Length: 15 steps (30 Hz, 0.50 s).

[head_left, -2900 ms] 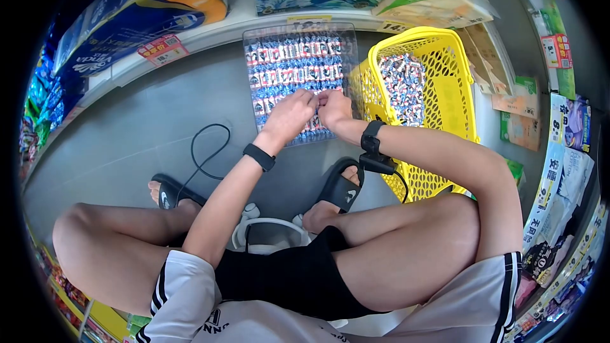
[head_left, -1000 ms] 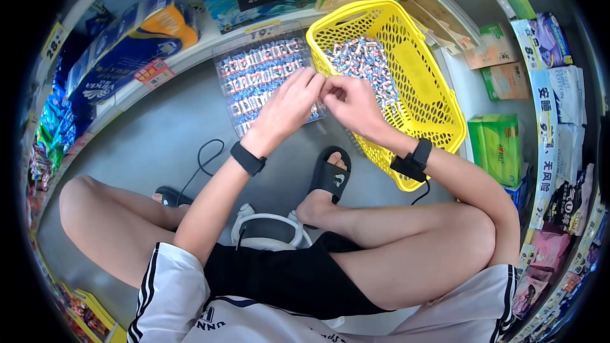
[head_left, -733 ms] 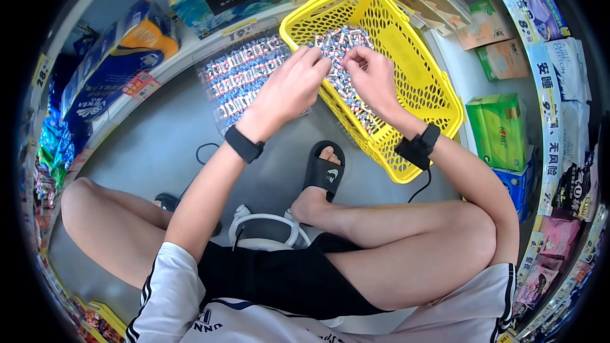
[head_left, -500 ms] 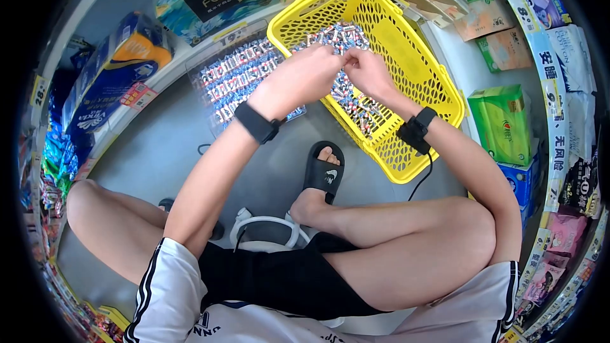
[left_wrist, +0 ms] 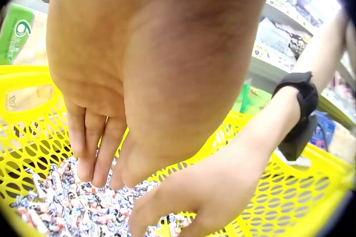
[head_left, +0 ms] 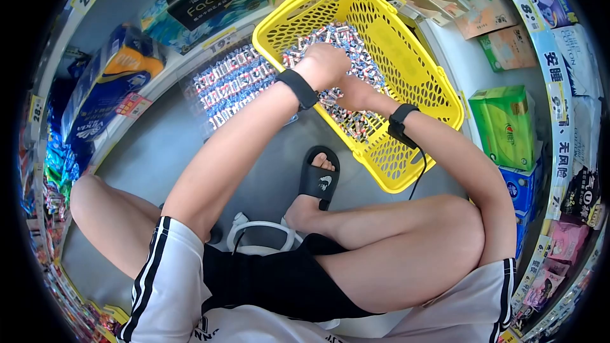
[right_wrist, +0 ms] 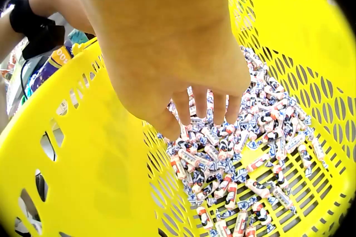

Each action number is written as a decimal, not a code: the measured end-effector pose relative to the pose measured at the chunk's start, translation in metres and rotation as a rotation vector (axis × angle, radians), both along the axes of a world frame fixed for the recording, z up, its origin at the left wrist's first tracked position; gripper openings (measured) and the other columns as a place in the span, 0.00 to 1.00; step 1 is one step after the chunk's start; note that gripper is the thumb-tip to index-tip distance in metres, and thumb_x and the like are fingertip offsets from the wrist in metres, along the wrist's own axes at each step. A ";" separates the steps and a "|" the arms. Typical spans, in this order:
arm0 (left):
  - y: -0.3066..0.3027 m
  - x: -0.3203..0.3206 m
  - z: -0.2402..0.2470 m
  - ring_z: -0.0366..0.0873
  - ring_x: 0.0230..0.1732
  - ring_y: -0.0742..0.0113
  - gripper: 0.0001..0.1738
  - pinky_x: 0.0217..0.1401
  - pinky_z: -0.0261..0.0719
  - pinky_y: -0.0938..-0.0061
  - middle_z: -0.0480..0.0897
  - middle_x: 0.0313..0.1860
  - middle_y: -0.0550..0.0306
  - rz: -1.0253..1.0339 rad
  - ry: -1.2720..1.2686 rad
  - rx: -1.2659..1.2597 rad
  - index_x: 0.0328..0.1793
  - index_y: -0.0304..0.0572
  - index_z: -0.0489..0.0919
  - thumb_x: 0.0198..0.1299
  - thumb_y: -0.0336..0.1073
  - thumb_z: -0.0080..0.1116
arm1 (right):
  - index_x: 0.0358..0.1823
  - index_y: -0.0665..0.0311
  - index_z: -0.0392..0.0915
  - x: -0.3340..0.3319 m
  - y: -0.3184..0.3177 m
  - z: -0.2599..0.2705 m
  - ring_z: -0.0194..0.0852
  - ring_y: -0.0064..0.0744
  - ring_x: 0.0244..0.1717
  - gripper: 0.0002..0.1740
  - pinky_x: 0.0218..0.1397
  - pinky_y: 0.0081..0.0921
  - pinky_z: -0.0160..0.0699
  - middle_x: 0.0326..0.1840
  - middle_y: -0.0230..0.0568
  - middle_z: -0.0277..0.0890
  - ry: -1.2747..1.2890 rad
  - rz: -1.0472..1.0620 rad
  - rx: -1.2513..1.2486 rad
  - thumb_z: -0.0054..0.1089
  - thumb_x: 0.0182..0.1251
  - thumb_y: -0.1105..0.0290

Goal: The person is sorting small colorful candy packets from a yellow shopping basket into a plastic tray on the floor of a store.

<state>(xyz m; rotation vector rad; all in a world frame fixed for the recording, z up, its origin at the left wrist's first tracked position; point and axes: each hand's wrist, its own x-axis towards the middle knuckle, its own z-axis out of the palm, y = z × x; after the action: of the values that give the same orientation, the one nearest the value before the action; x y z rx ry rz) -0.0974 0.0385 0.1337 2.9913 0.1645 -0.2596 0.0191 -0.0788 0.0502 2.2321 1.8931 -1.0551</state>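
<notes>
Both hands reach down into a yellow plastic basket [head_left: 406, 178] in the head view. Beneath them lies a loose heap of small wrapped candies [right_wrist: 222, 159] in white, blue and red paper. My left hand [head_left: 326, 63] is over the heap; the left wrist view shows its fingers [left_wrist: 103, 153] extended downward onto the candies. Just beside it is my right hand [head_left: 357, 94], with its fingers [right_wrist: 189, 103] spread apart at the heap and candies showing between them. Left of the basket, a clear tray [head_left: 190, 98] holds candies [head_left: 232, 79] in neat rows.
Shelves with tissue packs [head_left: 203, 6] stand behind the tray and basket. A green tissue pack [head_left: 505, 127] is to the right of the basket. The person's sandalled foot [head_left: 319, 174] and a white frame [head_left: 264, 228] are on the near floor.
Both hands have moved from the candy rows in the tray to the basket, then down into its loose heap. The head view has shifted, putting tray and basket farther left.
</notes>
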 end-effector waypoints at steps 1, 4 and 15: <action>-0.002 0.007 -0.005 0.91 0.44 0.46 0.07 0.45 0.89 0.56 0.90 0.40 0.43 -0.004 0.000 -0.001 0.41 0.39 0.91 0.57 0.29 0.66 | 0.65 0.58 0.82 0.002 -0.002 -0.007 0.78 0.52 0.66 0.29 0.69 0.42 0.78 0.66 0.53 0.79 0.000 -0.004 -0.001 0.63 0.58 0.70; -0.007 0.027 -0.023 0.92 0.46 0.50 0.08 0.43 0.90 0.58 0.91 0.43 0.48 -0.021 0.155 0.070 0.43 0.42 0.91 0.59 0.33 0.67 | 0.69 0.56 0.78 0.002 -0.002 -0.011 0.78 0.52 0.67 0.32 0.69 0.42 0.79 0.68 0.53 0.77 -0.062 0.144 -0.129 0.62 0.60 0.65; -0.025 0.067 -0.090 0.90 0.51 0.52 0.12 0.50 0.89 0.59 0.91 0.48 0.52 -0.049 0.312 -0.008 0.48 0.49 0.92 0.61 0.41 0.67 | 0.51 0.62 0.84 0.007 -0.019 -0.003 0.83 0.56 0.59 0.17 0.61 0.43 0.83 0.59 0.57 0.83 -0.051 0.014 -0.180 0.60 0.61 0.66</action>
<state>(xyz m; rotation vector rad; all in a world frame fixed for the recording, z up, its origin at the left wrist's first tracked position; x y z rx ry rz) -0.0304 0.0134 0.0435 2.9300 0.1205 -0.7291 0.0258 -0.0974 0.0475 2.1235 1.7169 -1.1068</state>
